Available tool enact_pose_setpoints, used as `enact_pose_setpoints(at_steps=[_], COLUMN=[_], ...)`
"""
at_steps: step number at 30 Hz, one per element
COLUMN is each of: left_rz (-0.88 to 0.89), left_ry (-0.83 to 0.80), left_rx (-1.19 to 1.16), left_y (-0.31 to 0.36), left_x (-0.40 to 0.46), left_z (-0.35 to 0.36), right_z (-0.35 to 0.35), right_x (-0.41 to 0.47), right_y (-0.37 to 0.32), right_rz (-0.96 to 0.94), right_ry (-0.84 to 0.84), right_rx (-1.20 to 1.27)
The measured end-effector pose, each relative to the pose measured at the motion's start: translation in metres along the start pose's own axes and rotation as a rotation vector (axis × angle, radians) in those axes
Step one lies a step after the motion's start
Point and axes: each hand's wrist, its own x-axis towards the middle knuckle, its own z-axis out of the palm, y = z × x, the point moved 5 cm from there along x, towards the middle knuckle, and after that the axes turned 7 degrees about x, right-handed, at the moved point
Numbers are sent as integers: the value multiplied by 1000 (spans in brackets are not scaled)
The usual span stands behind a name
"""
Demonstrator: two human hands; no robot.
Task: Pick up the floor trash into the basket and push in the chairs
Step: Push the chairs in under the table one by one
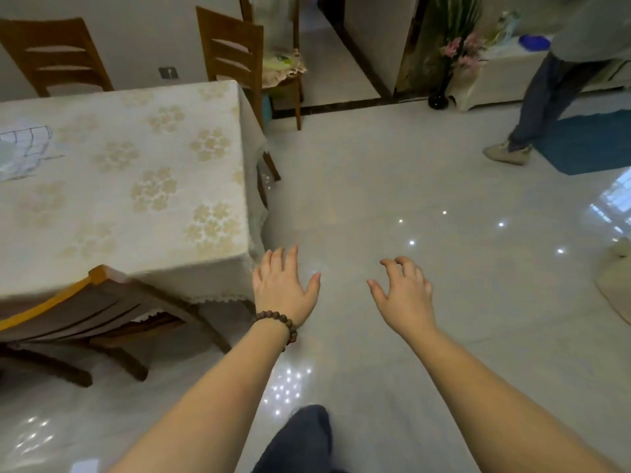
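Observation:
My left hand (281, 283), with a bead bracelet at the wrist, hovers palm down with fingers spread just past the near right corner of the dining table (129, 186). My right hand (404, 291) hangs beside it over the shiny floor, fingers loosely curled and holding nothing. A wooden chair (85, 308) with an orange-edged back is tucked under the table's near side at lower left. Two more wooden chairs, the far-left chair (51, 52) and the far-right chair (232, 49), stand at the table's far side. A pale basket-like object (614, 281) shows at the right edge. No trash is visible on the floor.
Another person's legs (536, 107) stand at upper right beside a blue mat (590, 141). A fourth chair (286, 73) with a cloth on its seat stands near the doorway. A black vase (438, 97) with flowers stands by a white cabinet. My own leg (304, 438) shows at the bottom.

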Motion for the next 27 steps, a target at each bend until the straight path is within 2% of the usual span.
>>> enact_pose_setpoints(at_steps=[5, 10, 20, 27], left_rz=[-70, -153, -258, -345], left_ry=[-18, -6, 15, 18], left_rx=[-16, -32, -12, -1], left_y=[12, 17, 41, 55], left_x=[79, 192, 442, 591], left_z=[20, 39, 9, 15], right_z=[19, 41, 39, 59], right_x=[91, 218, 489, 660], right_y=[7, 6, -38, -43], right_rz=[-68, -122, -211, -272], right_ry=[-63, -102, -122, -156], right_rx=[0, -22, -15, 21])
